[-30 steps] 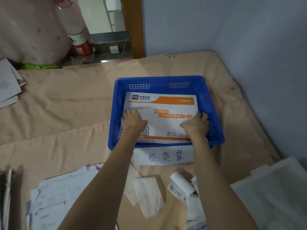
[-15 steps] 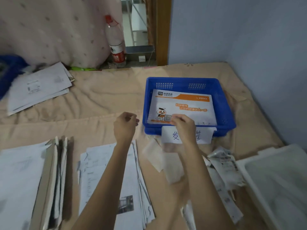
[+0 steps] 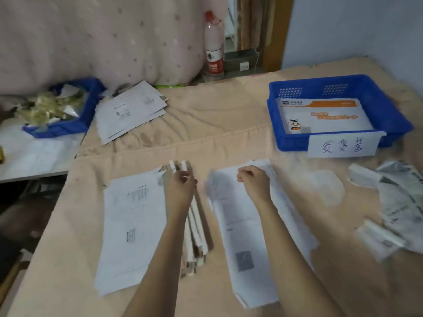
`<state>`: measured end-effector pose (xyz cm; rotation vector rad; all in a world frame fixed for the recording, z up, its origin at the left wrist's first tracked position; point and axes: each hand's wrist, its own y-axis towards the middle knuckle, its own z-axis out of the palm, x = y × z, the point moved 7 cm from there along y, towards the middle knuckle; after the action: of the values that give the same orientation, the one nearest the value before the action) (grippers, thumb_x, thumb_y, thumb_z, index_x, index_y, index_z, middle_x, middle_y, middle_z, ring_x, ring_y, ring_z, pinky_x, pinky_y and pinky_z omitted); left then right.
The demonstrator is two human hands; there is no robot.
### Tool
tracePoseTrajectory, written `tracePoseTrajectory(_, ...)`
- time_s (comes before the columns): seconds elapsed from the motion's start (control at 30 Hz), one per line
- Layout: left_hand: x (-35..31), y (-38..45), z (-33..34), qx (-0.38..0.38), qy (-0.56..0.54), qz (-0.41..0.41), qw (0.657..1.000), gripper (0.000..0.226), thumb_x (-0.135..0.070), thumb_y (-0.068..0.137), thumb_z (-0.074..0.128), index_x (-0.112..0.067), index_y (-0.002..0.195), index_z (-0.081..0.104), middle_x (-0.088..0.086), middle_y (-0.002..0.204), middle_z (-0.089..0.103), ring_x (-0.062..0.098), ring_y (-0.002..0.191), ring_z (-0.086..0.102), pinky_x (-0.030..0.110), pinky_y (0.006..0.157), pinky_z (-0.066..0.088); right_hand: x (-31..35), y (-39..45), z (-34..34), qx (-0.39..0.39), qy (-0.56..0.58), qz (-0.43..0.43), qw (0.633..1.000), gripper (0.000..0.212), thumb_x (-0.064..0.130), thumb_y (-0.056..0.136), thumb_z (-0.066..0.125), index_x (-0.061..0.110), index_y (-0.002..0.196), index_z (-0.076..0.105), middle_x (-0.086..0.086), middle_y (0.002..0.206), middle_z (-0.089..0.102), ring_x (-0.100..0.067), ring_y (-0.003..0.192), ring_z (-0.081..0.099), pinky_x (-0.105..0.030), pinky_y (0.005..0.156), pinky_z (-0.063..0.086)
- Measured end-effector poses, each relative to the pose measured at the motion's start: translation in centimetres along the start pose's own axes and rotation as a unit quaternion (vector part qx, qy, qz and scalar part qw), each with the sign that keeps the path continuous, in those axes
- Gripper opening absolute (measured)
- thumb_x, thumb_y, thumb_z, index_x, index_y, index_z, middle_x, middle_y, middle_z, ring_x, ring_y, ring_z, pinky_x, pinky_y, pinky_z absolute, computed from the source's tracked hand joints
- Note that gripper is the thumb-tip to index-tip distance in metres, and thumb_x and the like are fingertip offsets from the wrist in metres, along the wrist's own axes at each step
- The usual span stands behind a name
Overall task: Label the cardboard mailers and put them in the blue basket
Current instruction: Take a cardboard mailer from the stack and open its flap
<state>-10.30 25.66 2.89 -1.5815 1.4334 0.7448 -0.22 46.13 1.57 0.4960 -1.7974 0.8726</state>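
One mailer [image 3: 320,115] lies flat in the blue basket [image 3: 393,115] at the far right. The left hand [image 3: 179,187] rests on a stack of mailers standing on edge [image 3: 196,234], fingers curled at their top; whether it grips them I cannot tell. The right hand [image 3: 254,179] hovers loosely curled over a sheet of labels [image 3: 242,225], holding nothing.

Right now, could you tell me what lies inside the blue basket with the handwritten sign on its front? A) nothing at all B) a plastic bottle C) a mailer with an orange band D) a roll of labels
C: a white mailer with an orange band lies flat inside the blue basket, behind the paper sign; both hands are away from it, over the stacks nearer the person.
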Motion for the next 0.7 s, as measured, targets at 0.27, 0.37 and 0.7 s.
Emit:
tracePoseTrajectory(0.27, 8.5, 0.4, -9.1, -0.016, 0.063, -0.066, 0.996, 0.016, -0.015, 0.087, 0.053, -0.016, 0.100, 0.061, 0.002, 0.099, 0.070, 0.020, 0.089, 0.065, 0.027, 0.071, 0.043, -1.3, -5.5, 10.1, 0.031, -0.069, 0.024, 0.997, 0.016, 0.012, 0.086, 0.052, 0.016, 0.085, 0.068, -0.003, 0.088, 0.071, -0.022, 0.088, 0.068, -0.026, 0.071, 0.050)
tracePoseTrajectory(0.37, 10.5, -0.2, -9.8, -0.003, 0.111, -0.066, 0.992, 0.026, -0.017, 0.087, 0.058, -0.011, 0.112, 0.059, 0.002, 0.113, 0.060, 0.019, 0.100, 0.058, 0.027, 0.077, 0.041, -2.2, -6.7, 12.7, 0.051, -0.120, 0.029, 0.991, 0.018, 0.012, 0.083, 0.052, 0.014, 0.085, 0.070, -0.001, 0.086, 0.072, -0.019, 0.086, 0.067, -0.026, 0.068, 0.048)
tracePoseTrajectory(0.7, 14.7, -2.1, -7.9, 0.106, 0.302, -0.069, 0.945, 0.079, -0.044, 0.076, 0.071, -0.010, 0.136, 0.034, 0.010, 0.135, 0.027, 0.028, 0.127, 0.027, 0.039, 0.095, 0.039, -4.7, -9.4, 16.8, 0.072, -0.343, 0.003, 0.937, 0.031, 0.013, 0.081, 0.057, 0.007, 0.109, 0.067, -0.008, 0.107, 0.067, -0.028, 0.099, 0.065, -0.030, 0.069, 0.052)
